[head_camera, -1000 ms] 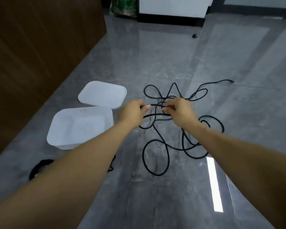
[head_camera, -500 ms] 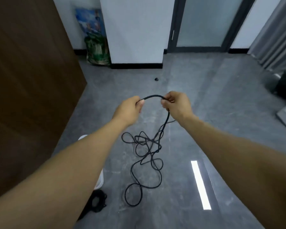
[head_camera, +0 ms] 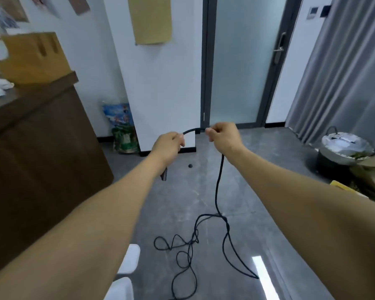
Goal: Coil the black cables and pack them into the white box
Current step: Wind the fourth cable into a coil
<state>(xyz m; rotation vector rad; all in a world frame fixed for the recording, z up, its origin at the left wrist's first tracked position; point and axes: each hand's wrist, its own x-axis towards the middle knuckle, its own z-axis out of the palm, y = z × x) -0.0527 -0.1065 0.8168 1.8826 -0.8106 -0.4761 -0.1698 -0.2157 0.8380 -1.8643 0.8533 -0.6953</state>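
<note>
Both bare arms reached forward at chest height, and a thin black round cable (head_camera: pixel 218 187) was strung between the two hands. The left hand (head_camera: pixel 167 146) had its fingers (head_camera: pixel 180 138) curled round the cable, gripping it near one end; a short dark tip of the cable hung down just below that wrist. The right hand (head_camera: pixel 223 137) pinched the same cable between curled fingers (head_camera: pixel 210 132), so a short arch of it spanned the gap from hand to hand. From under the right hand the cable dropped straight down to the grey polished floor (head_camera: pixel 258 180), where the rest of it lay in loose tangled loops, with one knot-like crossing near the top of the heap and a long bend running out to the right beside a bright strip of reflected light.

The white plastic box (head_camera: pixel 130 258) showed only as two pale pieces at the bottom edge, partly hidden behind the left forearm, to the left of the loops; which piece was box and which lid could not be told.

A dark brown wooden cabinet (head_camera: pixel 41 159) stood at the left, a frosted glass door (head_camera: pixel 240 61) straight ahead, grey curtains (head_camera: pixel 344 72) at the right, and a lined round bin (head_camera: pixel 344 152) stood near the curtains.
</note>
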